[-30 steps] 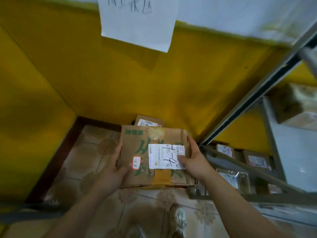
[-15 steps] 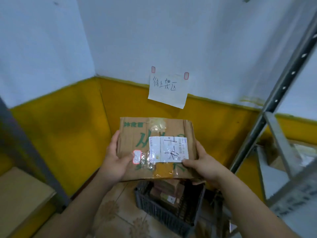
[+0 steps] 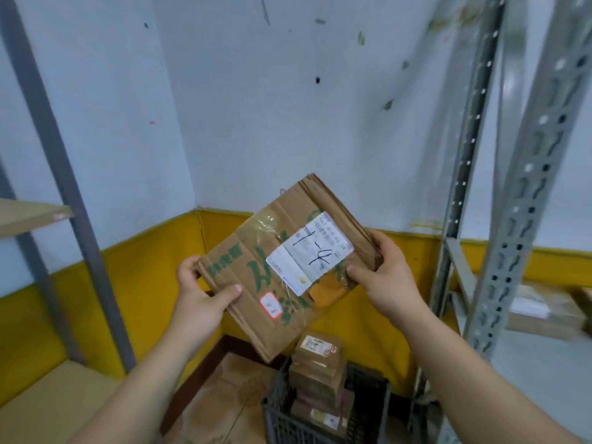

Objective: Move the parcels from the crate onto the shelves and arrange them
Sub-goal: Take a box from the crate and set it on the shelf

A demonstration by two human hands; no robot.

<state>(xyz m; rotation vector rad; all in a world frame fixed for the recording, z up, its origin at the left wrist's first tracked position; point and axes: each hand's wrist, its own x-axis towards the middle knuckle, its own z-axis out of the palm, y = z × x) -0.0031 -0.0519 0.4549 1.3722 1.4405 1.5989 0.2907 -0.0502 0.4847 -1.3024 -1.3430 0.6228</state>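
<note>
The person holds one flat cardboard parcel (image 3: pixel 246 251) up in the air at chest height, above and a little left of the black crate (image 3: pixel 278 421) on the floor, where more parcels (image 3: pixel 317 360) are stacked. The parcel is tilted. Its long axis climbs from low on the left to high on the right, and its face with the white label (image 3: pixel 310 251) is turned toward the person.

The left hand (image 3: pixel 201 299) grips the low left end, thumb pressed flat on the face and the other fingers (image 3: pixel 189 264) curled round the edge behind. The right hand (image 3: pixel 387 277) grips the high right end the same way, thumb on the face near the label, its fingers (image 3: pixel 381 241) wrapped over the thick side.

The grey metal shelves (image 3: pixel 512 219) stand just right of the right hand, with boxes (image 3: pixel 541 315) already lying on a far board. The wooden shelf (image 3: pixel 32 216) on the left is well apart from the left hand. So I reckon the right side is the shorter trip. The raised end already leads that way, and the parcel would need levelling before it slides in flat between the uprights.
</note>
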